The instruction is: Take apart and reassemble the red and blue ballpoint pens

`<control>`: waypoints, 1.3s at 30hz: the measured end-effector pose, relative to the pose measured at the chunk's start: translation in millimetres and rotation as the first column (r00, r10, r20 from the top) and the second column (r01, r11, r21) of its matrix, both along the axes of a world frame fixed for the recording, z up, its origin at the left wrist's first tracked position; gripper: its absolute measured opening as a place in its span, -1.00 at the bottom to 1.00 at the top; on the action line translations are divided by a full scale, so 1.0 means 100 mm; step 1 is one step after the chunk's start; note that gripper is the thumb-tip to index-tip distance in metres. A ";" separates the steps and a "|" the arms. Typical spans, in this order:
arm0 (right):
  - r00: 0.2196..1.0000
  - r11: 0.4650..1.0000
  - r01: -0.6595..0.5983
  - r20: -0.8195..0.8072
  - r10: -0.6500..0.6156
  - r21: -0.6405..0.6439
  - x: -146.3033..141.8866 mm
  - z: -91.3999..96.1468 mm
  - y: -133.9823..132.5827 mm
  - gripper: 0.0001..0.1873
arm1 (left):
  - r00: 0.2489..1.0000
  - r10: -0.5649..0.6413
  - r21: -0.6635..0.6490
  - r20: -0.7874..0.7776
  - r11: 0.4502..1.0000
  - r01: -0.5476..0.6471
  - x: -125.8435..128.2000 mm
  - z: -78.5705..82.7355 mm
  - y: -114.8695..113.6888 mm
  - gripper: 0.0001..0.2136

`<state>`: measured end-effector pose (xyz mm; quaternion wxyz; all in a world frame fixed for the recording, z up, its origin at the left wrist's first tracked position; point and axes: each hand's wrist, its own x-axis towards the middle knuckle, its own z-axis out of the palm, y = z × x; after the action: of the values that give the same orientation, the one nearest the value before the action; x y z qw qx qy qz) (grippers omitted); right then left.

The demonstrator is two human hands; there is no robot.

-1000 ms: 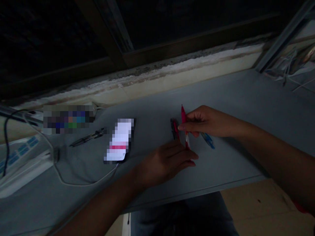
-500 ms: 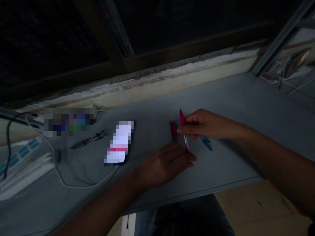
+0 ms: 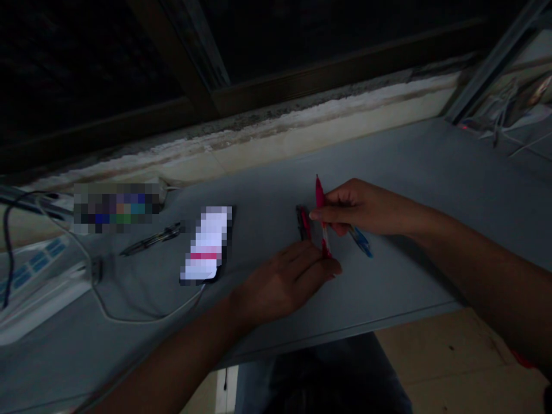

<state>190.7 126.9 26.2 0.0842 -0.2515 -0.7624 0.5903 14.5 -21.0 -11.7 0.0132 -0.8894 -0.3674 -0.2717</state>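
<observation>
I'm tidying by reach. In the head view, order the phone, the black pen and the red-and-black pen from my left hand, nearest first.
1. Red-and-black pen: just beyond the left hand.
2. Phone: left of the hand.
3. Black pen: farther left, past the phone.

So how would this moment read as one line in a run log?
right hand: holds red pen | left hand: fingers at pen's lower end | nearby: blue pen, dark pen, grey table
</observation>
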 end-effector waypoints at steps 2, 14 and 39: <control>1.000 1.000 0.005 0.002 -0.005 0.007 0.00 0.00 0.00 -0.53 | 1.000 0.002 0.001 0.022 1.000 -0.002 0.01 0.00 0.00 -0.89; 1.000 1.000 -0.013 0.003 0.013 0.025 0.00 0.02 0.00 -0.51 | 0.999 -0.014 0.007 0.033 1.000 0.014 0.00 0.02 0.01 -0.91; 0.999 0.998 -0.034 0.013 0.035 -0.052 -0.06 -0.06 0.01 -0.50 | 1.000 0.015 0.022 -0.025 1.000 -0.014 0.03 0.00 0.00 -0.91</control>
<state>184.6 128.0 19.9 0.0621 -0.2446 -0.7516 0.6094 17.2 -20.7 -11.6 0.0295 -0.8899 -0.3705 -0.2643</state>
